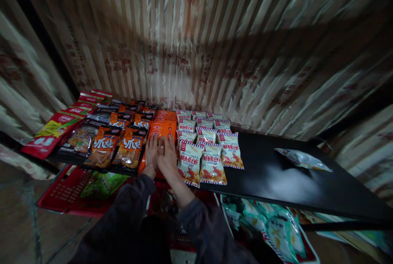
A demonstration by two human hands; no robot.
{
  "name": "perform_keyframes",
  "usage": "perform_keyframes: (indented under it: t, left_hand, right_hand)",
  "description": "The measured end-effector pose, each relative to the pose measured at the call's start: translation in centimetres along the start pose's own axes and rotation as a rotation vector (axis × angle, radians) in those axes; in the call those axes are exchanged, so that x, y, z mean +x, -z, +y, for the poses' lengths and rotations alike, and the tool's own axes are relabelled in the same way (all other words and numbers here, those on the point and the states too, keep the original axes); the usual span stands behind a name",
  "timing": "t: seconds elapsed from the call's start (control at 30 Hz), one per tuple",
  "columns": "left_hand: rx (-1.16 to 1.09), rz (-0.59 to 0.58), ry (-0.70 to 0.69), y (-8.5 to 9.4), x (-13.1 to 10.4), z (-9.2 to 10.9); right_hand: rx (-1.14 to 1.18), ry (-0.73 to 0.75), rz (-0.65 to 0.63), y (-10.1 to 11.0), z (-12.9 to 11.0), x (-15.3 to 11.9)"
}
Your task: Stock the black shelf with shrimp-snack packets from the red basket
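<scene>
On the black shelf, my left hand (151,151) and my right hand (167,155) lie side by side with fingers stretched forward. Both press on orange snack bags (164,125) laid in a column; my palms cover part of the nearest bag. Just right of my right hand stand rows of white snack bags (188,163) with red lettering and striped edges. To the left of my left hand are rows of black-and-orange snack bags (129,148). Neither hand is wrapped around a bag.
Red bags (57,129) and dark brown bags (80,137) lie at the shelf's left end. A single bag (302,159) rests on the black shelf (258,170) at right. Below are a red basket (66,190) and a crate of green-white bags (278,231). A pleated sheet (196,51) hangs behind.
</scene>
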State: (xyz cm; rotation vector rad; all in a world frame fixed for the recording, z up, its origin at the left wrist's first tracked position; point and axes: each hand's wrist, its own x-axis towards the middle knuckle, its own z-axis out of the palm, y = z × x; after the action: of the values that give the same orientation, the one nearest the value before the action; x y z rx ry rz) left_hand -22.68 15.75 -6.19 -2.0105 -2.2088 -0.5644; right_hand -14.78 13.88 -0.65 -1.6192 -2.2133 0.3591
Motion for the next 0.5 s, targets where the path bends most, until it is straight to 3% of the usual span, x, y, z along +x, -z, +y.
perform_keyframes:
  t: [0.13, 0.23, 0.37, 0.5]
  left_hand:
    - [-0.027, 0.053, 0.009, 0.0, 0.2, 0.1]
    - [-0.038, 0.096, 0.032, 0.7, 0.2, 0.8]
    - [-0.064, 0.03, 0.04, 1.8, 0.4, 1.3]
    - [-0.065, 0.0, 0.022, 2.9, 0.4, 1.1]
  right_hand:
    - [0.204, -0.021, 0.103, -1.3, -0.4, -6.0]
    - [0.303, -0.078, 0.109, -2.4, -0.2, -8.6]
    - [0.343, -0.097, 0.079, -2.5, 0.0, -9.5]
    - [0.342, -0.093, 0.115, -1.4, -0.4, -8.7]
